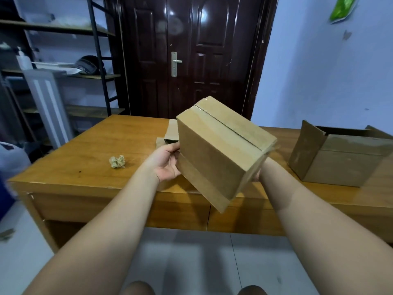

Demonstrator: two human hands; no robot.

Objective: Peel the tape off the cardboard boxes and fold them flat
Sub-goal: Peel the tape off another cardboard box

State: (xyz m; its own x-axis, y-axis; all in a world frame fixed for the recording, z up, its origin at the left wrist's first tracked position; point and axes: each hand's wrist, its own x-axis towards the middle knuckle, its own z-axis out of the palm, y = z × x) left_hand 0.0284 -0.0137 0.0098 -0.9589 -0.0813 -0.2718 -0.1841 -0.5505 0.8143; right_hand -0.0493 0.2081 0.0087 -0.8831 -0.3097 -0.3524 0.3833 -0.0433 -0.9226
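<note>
A closed brown cardboard box (214,150) is held tilted in the air above the near edge of the wooden table (91,158). Brown tape runs along its top seam and down its sides. My left hand (168,162) grips the box's left side, fingers against the cardboard. My right hand (256,176) holds the lower right corner and is mostly hidden behind the box. A crumpled ball of peeled tape (117,161) lies on the table to the left. Flattened cardboard (170,133) rests on the table behind the held box.
A larger open cardboard box (340,158) stands on the table's right end, flaps up. Behind the table is a dark double door (191,56). A metal shelf rack (63,67) with assorted items stands at the left. Grey floor lies below me.
</note>
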